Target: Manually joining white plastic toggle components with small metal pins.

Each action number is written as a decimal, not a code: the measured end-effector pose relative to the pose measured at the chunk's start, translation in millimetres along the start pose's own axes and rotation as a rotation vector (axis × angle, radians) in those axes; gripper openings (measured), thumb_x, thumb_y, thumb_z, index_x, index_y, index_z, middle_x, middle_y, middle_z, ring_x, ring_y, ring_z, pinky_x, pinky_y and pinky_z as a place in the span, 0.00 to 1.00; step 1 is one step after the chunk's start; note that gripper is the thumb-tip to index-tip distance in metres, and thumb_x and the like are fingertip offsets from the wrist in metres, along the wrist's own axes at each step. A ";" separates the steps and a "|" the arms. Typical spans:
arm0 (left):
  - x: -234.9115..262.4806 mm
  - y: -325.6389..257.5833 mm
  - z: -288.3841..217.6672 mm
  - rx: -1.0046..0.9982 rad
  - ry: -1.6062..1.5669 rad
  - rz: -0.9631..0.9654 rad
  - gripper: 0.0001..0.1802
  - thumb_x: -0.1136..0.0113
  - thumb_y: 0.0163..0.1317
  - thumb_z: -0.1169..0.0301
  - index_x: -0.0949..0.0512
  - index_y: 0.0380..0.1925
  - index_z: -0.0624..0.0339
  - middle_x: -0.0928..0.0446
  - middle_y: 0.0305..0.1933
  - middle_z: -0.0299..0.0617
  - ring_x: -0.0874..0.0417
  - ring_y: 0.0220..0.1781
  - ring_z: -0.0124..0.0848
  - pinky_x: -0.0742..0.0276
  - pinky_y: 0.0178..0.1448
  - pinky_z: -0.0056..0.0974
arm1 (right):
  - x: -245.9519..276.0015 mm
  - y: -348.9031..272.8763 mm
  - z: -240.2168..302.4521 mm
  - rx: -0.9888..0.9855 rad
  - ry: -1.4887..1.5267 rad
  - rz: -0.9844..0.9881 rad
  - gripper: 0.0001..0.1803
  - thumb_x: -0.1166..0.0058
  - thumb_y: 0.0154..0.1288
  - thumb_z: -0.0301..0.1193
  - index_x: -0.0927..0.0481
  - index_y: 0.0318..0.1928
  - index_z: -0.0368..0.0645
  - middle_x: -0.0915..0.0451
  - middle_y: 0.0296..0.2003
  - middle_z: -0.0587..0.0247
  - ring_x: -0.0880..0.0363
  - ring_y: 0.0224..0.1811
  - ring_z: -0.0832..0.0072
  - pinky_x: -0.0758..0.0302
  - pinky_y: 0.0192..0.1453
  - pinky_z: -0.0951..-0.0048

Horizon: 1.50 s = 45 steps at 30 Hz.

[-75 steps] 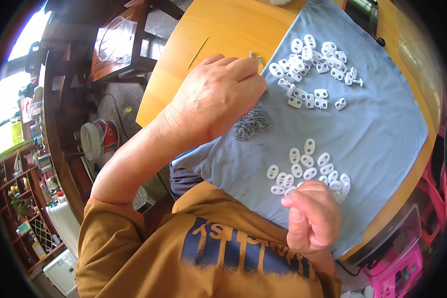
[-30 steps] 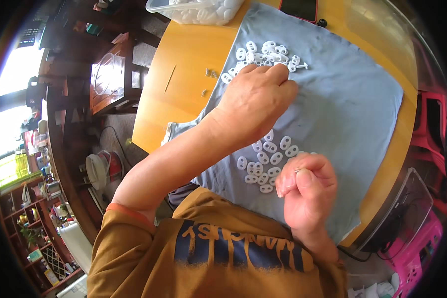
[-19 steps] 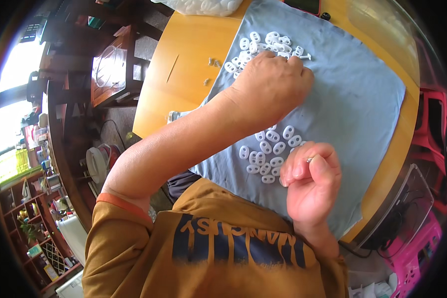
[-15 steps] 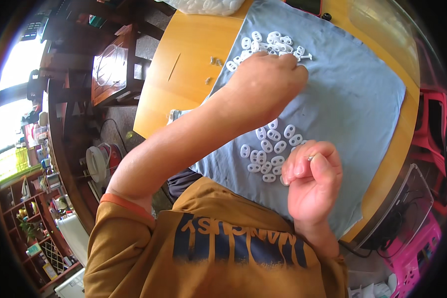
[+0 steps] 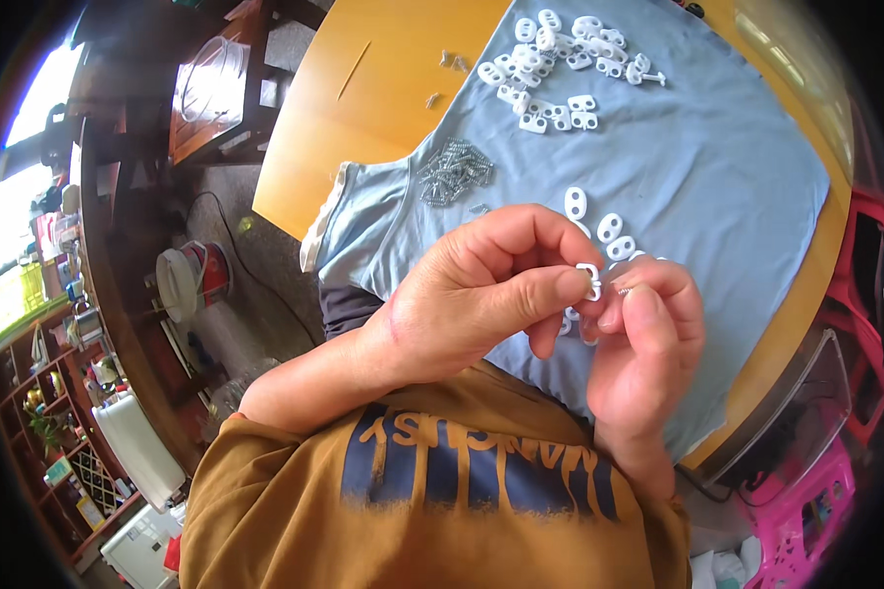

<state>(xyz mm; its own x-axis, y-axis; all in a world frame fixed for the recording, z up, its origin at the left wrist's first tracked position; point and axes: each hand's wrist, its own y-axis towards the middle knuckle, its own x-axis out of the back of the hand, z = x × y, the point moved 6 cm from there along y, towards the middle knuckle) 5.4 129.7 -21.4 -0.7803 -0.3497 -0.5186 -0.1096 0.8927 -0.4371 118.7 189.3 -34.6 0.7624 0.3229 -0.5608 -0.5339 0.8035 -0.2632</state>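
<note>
My left hand [image 5: 481,285] pinches a small white plastic cord lock piece [image 5: 591,282] between thumb and fingertips. Close on its right, my right hand [image 5: 648,344] holds a tiny metal spring [image 5: 625,291] between thumb and forefinger, apart from the white piece. Oval white cord lock pieces [image 5: 576,203] with two holes lie on the cloth beyond and behind my hands, which partly hide them. Farther off sits a heap of white two-holed pieces [image 5: 560,49]. A pile of small metal springs [image 5: 456,173] rests left of it, nearer me.
A light blue garment [image 5: 737,226] is spread as a cloth over the yellow wooden table [image 5: 314,128]. On the bare wood lie a thin stick [image 5: 354,70] and a few small bits [image 5: 452,61]. A pink plastic stool [image 5: 805,520] stands at the lower right.
My left hand has come back from the far white heap, bringing a white piece beside my right hand. My right hand still pinches the spring. The spring pile has come into sight.
</note>
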 end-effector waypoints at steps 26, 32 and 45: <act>2.3 -9.1 -0.9 -0.089 0.107 -0.013 0.08 0.47 0.62 0.79 0.27 0.42 0.66 0.24 0.35 0.38 0.25 0.28 0.20 0.28 0.32 0.23 | -14.6 -3.9 4.0 0.128 -0.304 0.055 0.07 0.52 0.60 0.30 0.28 0.33 0.38 0.30 0.24 0.68 0.37 0.25 0.83 0.38 0.31 0.80; 3.7 -15.7 -8.0 -0.190 0.335 -0.059 0.09 0.45 0.60 0.81 0.27 0.41 0.66 0.24 0.34 0.38 0.25 0.27 0.18 0.28 0.30 0.22 | -14.2 -5.8 7.7 0.277 -0.392 0.155 0.03 0.50 0.61 0.20 0.27 0.36 0.34 0.27 0.27 0.68 0.35 0.25 0.88 0.37 0.29 0.86; 0.0 -22.1 -20.7 -0.477 0.769 -0.102 0.10 0.44 0.57 0.83 0.24 0.39 0.65 0.23 0.32 0.38 0.24 0.24 0.19 0.29 0.27 0.23 | -16.5 -7.4 2.5 0.250 -0.448 0.169 0.02 0.50 0.61 0.20 0.26 0.34 0.35 0.29 0.26 0.71 0.38 0.24 0.89 0.40 0.27 0.86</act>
<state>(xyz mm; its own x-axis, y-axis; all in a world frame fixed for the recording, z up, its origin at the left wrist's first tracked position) -4.9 115.9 3.5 -0.9298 -0.2998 0.2136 -0.3100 0.9506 -0.0151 110.9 179.3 -21.4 0.7840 0.5957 -0.1749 -0.6009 0.7988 0.0271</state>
